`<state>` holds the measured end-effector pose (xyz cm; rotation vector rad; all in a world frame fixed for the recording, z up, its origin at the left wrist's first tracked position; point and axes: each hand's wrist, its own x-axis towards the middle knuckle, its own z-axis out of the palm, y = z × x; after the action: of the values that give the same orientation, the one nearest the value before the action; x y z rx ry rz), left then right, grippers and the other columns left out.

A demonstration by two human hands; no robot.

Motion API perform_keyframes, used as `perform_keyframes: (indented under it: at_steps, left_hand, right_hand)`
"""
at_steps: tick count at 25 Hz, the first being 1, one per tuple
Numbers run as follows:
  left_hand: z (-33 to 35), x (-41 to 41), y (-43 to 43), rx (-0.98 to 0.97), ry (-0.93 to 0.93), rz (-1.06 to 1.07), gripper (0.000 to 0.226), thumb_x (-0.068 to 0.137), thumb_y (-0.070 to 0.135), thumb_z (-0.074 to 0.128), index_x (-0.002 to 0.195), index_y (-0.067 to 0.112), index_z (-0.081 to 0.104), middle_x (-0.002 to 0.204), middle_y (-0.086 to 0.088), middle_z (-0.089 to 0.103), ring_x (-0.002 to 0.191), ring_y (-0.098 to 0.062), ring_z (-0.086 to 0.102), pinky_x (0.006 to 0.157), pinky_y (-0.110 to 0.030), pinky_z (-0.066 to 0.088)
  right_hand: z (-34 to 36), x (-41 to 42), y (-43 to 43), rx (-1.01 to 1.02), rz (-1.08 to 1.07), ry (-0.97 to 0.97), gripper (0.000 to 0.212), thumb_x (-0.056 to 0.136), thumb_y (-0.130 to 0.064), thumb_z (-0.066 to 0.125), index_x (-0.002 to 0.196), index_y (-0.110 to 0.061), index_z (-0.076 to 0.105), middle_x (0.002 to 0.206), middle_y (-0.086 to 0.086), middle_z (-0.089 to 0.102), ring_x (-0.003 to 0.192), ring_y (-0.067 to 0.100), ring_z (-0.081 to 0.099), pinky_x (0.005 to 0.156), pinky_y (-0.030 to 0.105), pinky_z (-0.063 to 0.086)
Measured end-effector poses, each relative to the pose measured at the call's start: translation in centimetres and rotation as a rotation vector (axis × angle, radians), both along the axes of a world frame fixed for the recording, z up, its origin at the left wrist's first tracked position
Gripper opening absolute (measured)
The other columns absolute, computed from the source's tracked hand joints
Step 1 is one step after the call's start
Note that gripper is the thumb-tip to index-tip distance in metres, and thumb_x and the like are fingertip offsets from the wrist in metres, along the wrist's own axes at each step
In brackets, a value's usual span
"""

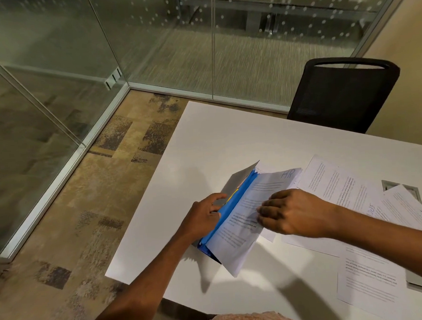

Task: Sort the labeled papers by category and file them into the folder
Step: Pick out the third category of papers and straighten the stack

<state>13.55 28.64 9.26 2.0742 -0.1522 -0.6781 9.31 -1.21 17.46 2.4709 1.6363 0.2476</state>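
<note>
A blue expanding folder [228, 216] with a grey flap stands open on the white table [228, 139]. A printed sheet marked "HR" [247, 221] lies partly in its mouth, bent over the blue divider. My left hand [203, 217] holds the folder's near side, thumb on the grey flap. My right hand [289, 213] pinches the HR sheet at its right edge. More printed papers [334, 192] lie spread to the right, two of them [413, 213] with "SPORT" handwritten on them. Another printed sheet [372, 278] lies near the table's front right.
A black mesh chair [343, 94] stands at the table's far side. Glass partition walls [150, 40] enclose the room behind and to the left. A cable cut-out [389, 184] sits in the table at right, partly under papers. Patterned carpet [84, 191] lies left of the table.
</note>
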Motion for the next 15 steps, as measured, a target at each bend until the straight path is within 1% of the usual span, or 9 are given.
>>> perform_keyframes:
  at_steps: [2,4,5,6,8,9,12,15]
  left_hand:
    - [-0.1,-0.1,0.1,0.003,0.004,0.004,0.054,0.102,0.011,0.057,0.146,0.042,0.056,0.141,-0.007,0.069,0.094,-0.004,0.071,0.062,-0.009,0.050]
    - [-0.1,-0.3,0.2,0.000,0.000,0.002,0.054,0.102,0.009,0.057,0.147,0.039,0.057,0.142,-0.006,0.068,0.103,-0.002,0.067,0.065,-0.005,0.048]
    - [0.0,-0.4,0.2,-0.008,0.003,0.001,0.054,0.102,0.008,0.056,0.147,0.037,0.057,0.143,-0.005,0.067,0.104,-0.001,0.066,0.065,-0.004,0.048]
    - [0.0,-0.4,0.3,-0.011,0.004,0.001,0.054,0.102,0.007,0.056,0.148,0.037,0.057,0.144,-0.004,0.067,0.102,0.001,0.067,0.065,-0.005,0.048]
    - [-0.1,-0.4,0.4,-0.010,0.001,0.006,0.054,0.102,0.008,0.056,0.147,0.039,0.056,0.143,-0.004,0.068,0.092,0.005,0.070,0.064,-0.008,0.051]
    - [-0.2,-0.4,0.4,-0.012,0.003,0.005,0.055,0.102,0.009,0.056,0.147,0.040,0.056,0.143,-0.003,0.068,0.090,0.005,0.071,0.065,-0.010,0.053]
    - [-0.3,-0.5,0.5,-0.020,0.015,-0.001,0.055,0.103,0.009,0.055,0.148,0.041,0.055,0.144,-0.002,0.067,0.100,-0.001,0.069,0.068,-0.010,0.054]
    - [-0.3,-0.7,0.5,-0.030,0.023,0.003,0.055,0.102,0.010,0.056,0.146,0.043,0.056,0.141,-0.005,0.068,0.087,-0.001,0.073,0.061,-0.014,0.053]
  right_hand:
    - [-1.1,0.4,0.3,0.020,-0.019,0.034,0.030,0.112,-0.006,0.038,0.103,-0.011,0.066,0.093,0.007,0.072,0.080,0.029,0.071,0.073,0.041,0.060]
    - [-1.8,0.6,0.7,0.036,-0.022,0.038,0.025,0.110,-0.005,0.043,0.099,-0.012,0.064,0.087,0.005,0.069,0.075,0.028,0.068,0.070,0.040,0.058]
    - [-1.9,0.6,0.9,0.044,-0.019,0.041,0.025,0.111,-0.006,0.043,0.099,-0.012,0.064,0.087,0.005,0.068,0.074,0.028,0.068,0.070,0.040,0.058]
    - [-1.9,0.5,1.1,0.052,-0.013,0.042,0.026,0.111,-0.006,0.042,0.100,-0.011,0.065,0.088,0.006,0.069,0.075,0.028,0.068,0.071,0.040,0.059]
    - [-1.8,0.0,1.2,0.075,0.006,0.039,0.027,0.112,-0.006,0.042,0.101,-0.011,0.067,0.092,0.006,0.072,0.078,0.028,0.071,0.072,0.040,0.060]
    - [-1.8,-0.3,1.2,0.084,0.013,0.034,0.028,0.112,-0.007,0.042,0.102,-0.011,0.068,0.093,0.006,0.073,0.079,0.028,0.072,0.072,0.039,0.061]
    - [-1.9,-0.7,1.3,0.087,0.014,0.037,0.028,0.114,-0.010,0.042,0.103,-0.011,0.068,0.095,0.006,0.074,0.082,0.028,0.073,0.073,0.039,0.061]
    - [-2.5,-0.3,1.2,0.073,-0.010,0.049,0.028,0.114,-0.011,0.040,0.103,-0.013,0.066,0.094,0.005,0.074,0.081,0.027,0.072,0.073,0.039,0.061]
